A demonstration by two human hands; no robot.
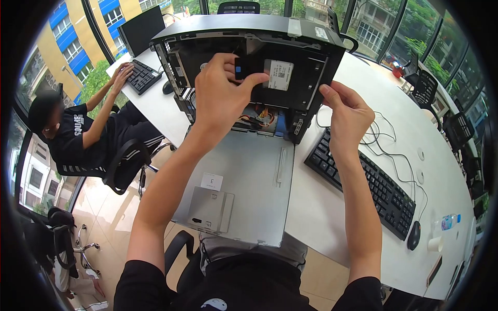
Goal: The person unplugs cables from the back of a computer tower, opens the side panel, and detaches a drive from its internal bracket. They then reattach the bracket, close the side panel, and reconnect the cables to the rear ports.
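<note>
A desktop computer case [233, 25] stands on the white table with its side open towards me. My left hand [222, 88] pinches a flat black solid-state drive [280, 75] with a white printed label, in front of the case's opening. Whether the drive touches the case cannot be made out. My right hand [348, 111] is closed on the right edge of the case, thumb against the frame. Coloured cables [265, 115] show inside, low in the opening. The removed metal side panel [254, 194] lies flat below the case, partly over the table's edge.
A black keyboard [381, 192], a mouse [413, 236], loose cables, a water bottle [450, 222] and a paper cup [435, 244] are on the right. At the left, another person [88, 124] sits typing at a keyboard [142, 78] before a monitor [141, 31].
</note>
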